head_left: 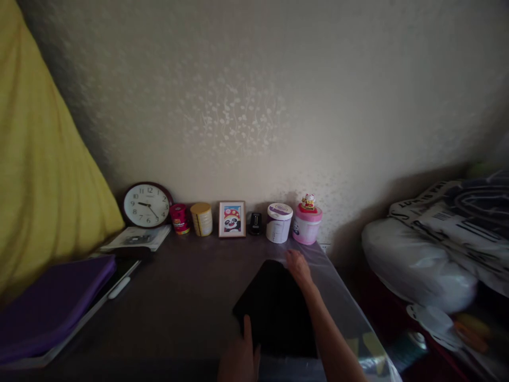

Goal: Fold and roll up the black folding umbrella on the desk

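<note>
A flat black folded cloth (274, 307) lies on the dark table (178, 302), right of centre. My right hand (297, 266) reaches across to the cloth's far right corner and rests on it, fingers curled at the edge. At the bottom of the view my left hand (240, 356) touches the cloth's near left edge, with one finger stretched out onto it. Whether either hand pinches the cloth is unclear in the dim light.
Along the wall stand a round clock (147, 205), a red tin (180, 218), a yellow tin (202, 218), a small framed picture (232, 218), a white tub (279, 222) and a pink tub (306, 224). A purple pad (51, 302) lies left. Bagged bedding (429, 254) sits right.
</note>
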The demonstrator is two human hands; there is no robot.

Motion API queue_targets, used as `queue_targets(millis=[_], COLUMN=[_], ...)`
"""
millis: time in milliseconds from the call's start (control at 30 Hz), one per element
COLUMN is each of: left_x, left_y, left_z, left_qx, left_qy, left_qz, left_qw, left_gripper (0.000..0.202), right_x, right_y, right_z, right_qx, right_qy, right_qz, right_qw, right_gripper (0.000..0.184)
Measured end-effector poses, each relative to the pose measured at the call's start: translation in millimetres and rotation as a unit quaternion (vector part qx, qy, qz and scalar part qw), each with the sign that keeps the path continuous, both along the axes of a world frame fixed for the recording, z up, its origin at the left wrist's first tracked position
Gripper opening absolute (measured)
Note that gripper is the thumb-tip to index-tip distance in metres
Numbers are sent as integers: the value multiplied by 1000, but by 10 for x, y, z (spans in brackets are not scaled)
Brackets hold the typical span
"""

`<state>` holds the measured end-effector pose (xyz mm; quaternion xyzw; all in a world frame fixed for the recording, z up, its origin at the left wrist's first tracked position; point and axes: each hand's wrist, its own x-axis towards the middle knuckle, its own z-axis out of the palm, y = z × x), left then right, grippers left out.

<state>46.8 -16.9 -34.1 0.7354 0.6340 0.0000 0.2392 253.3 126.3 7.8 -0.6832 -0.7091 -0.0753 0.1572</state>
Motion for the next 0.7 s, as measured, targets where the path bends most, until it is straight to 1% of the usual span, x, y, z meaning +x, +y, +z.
queue_targets(millis=[67, 133, 167, 200, 233, 300, 400, 500, 633, 700], left_x=[-30, -52, -58, -61, -60, -52, -35, -28, -23, -18], left_y=[-10, -18, -19, -18, -15, -3, 14, 17, 19, 27], left_z=[-1, -3, -3, -3, -3, 2, 17, 22, -3, -16], left_qx=[12, 23, 30, 38, 42, 46, 44, 40, 35, 30], left_qy=[-17, -32, -37, -41, -43, -37, -25, -28, -30, -28], left_qz=[-6, -7, -6, -6, -5, 0, 3, 8, 12, 16], left_qw=[1000, 999, 999, 998, 998, 998, 999, 999, 999, 999], left_gripper=[58, 58, 57, 57, 57, 57, 56, 57, 58, 58], right_x=[165, 256, 268, 259, 231, 134, -50, -211, -374, -460], right_y=[-208, -466, -603, -739, -870, -1101, -1349, -1477, -1494, -1454], right_z=[8, -41, -82, -127, -171, -241, -282, -298, -367, -379], right_qx=[17, 31, 43, 55, 60, 50, 23, -1, 7, 22], right_qy=[32, 95, 172, 249, 310, 386, 421, 430, 443, 452], right_qz=[-61, -109, -125, -134, -131, -115, -119, -117, -137, -126], right_qw=[997, 989, 976, 958, 940, 914, 899, 895, 886, 883], right_gripper=[43, 48, 47, 47, 46, 47, 52, 58, 65, 64])
